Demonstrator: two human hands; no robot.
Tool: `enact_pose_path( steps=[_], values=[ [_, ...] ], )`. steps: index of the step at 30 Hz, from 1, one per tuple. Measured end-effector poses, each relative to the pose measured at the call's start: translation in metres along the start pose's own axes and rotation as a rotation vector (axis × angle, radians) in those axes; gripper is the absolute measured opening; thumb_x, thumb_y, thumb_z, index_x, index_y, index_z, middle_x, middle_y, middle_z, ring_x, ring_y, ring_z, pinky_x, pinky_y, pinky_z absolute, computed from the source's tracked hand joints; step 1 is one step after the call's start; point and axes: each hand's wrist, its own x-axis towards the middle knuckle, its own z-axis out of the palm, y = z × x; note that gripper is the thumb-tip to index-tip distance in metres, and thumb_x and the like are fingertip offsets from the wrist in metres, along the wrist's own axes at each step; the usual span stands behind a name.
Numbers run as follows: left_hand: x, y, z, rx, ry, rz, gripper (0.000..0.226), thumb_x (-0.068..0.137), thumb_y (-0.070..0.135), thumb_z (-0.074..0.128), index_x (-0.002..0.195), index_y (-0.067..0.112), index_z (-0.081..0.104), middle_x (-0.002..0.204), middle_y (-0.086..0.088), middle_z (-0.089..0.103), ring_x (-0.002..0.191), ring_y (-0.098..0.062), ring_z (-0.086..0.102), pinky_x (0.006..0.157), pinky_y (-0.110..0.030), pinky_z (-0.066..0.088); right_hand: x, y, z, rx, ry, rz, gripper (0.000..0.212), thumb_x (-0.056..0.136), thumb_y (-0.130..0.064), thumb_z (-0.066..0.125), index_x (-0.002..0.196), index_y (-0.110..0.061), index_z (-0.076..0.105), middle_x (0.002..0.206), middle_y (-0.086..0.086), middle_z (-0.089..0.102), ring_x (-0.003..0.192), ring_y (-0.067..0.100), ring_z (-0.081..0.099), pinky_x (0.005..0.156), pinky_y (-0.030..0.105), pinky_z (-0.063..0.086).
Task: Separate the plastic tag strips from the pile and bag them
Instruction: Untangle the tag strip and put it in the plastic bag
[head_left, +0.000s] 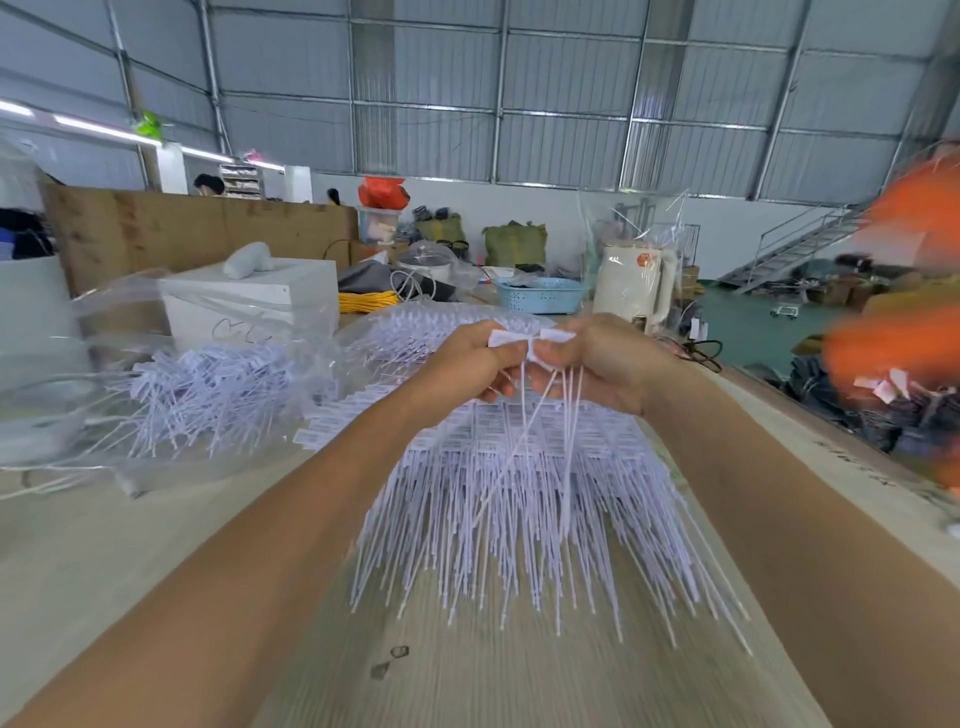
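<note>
The tag strips in the middle look like thin white plastic, smooth and a bit shiny, with flat white label ends. The surface under them looks like pale wood with fine lines, dull and not shiny. At 9 o'clock a clear plastic bag is thin, crinkly and glossy. At 12 o'clock a blue basket is plastic with small holes. At 11 o'clock a brown wall looks like rough cardboard.
</note>
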Motion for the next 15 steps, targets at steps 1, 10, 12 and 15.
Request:
enact_pose_path(
  steps=[1, 10, 12, 15],
  values=[
    [-0.001, 0.001, 0.0, 0.042, -0.03, -0.005, 0.015, 0.093, 0.017, 0.056, 0.078, 0.017, 0.051, 0.07, 0.0, 0.06, 0.057, -0.01, 0.057, 0.051, -0.021, 0.042, 0.0, 0.005, 0.002, -0.007, -0.022, 0.007, 0.025, 0.086, 0.005, 0.058, 0.11, 0.009, 0.053, 0.089, 0.018, 0.066, 0.075, 0.027, 0.068, 0.078, 0.041, 0.058],
    [-0.008, 0.002, 0.006, 0.211, -0.095, -0.002, 0.018, 0.079, 0.014, 0.063, 0.076, 0.02, 0.046, 0.077, 0.003, 0.05, 0.072, -0.013, 0.046, 0.065, -0.03, 0.034, 0.006, 0.021, 0.015, -0.017, 0.123, -0.093, 0.009, 0.085, 0.006, 0.06, 0.093, 0.005, 0.057, 0.079, 0.015, 0.062, 0.067, 0.021, 0.063, 0.071, 0.033, 0.058],
    [-0.007, 0.001, 0.01, 0.147, -0.035, -0.025, 0.025, 0.078, 0.009, 0.064, 0.084, 0.022, 0.044, 0.081, 0.002, 0.051, 0.073, -0.013, 0.049, 0.064, -0.028, 0.037, 0.006, 0.023, 0.015, -0.038, 0.146, -0.111, 0.006, 0.086, 0.005, 0.059, 0.09, 0.002, 0.056, 0.076, 0.014, 0.06, 0.065, 0.022, 0.06, 0.075, 0.035, 0.055],
    [-0.007, 0.0, 0.012, -0.144, -0.018, -0.151, 0.034, 0.083, 0.002, 0.06, 0.104, 0.021, 0.042, 0.087, -0.003, 0.06, 0.075, -0.016, 0.06, 0.065, -0.026, 0.045, 0.007, 0.023, 0.014, 0.002, 0.182, -0.144, 0.011, 0.088, 0.006, 0.056, 0.084, -0.004, 0.054, 0.071, 0.012, 0.057, 0.06, 0.02, 0.055, 0.066, 0.033, 0.051]
  ],
)
